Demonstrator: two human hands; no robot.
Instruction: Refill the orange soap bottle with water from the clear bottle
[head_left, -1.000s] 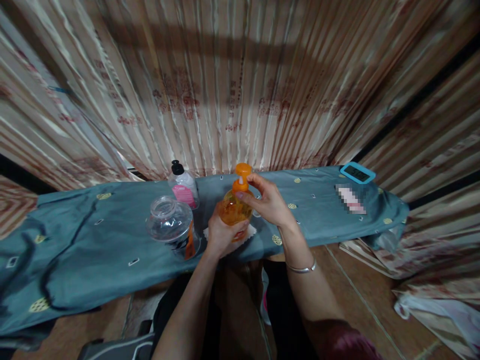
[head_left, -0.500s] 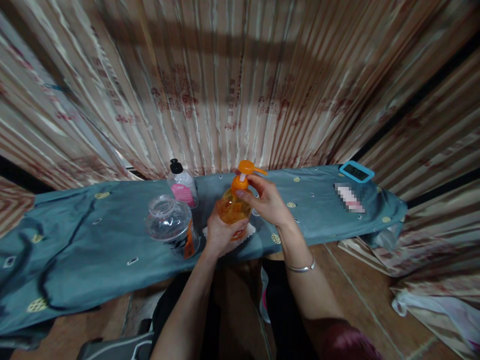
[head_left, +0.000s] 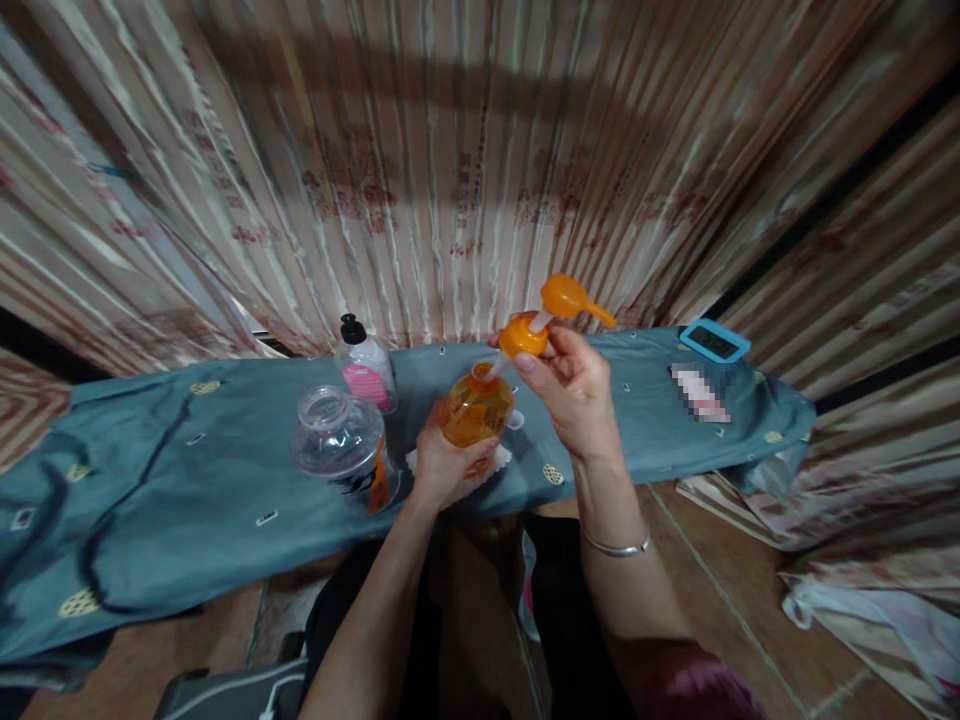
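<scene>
Raising pump head (head_left: 551, 312), right hand (head_left: 574, 390) tilted

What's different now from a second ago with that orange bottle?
The right hand has lifted the orange pump top up and to the right, off the orange bottle; its tube is partly out of the neck. The left hand still grips the bottle. The clear jar and black-capped bottle stayed put.

The right hand (head_left: 574, 390) has lifted the pump (head_left: 551, 312) (tilted) off the orange bottle (head_left: 475, 413).
</scene>
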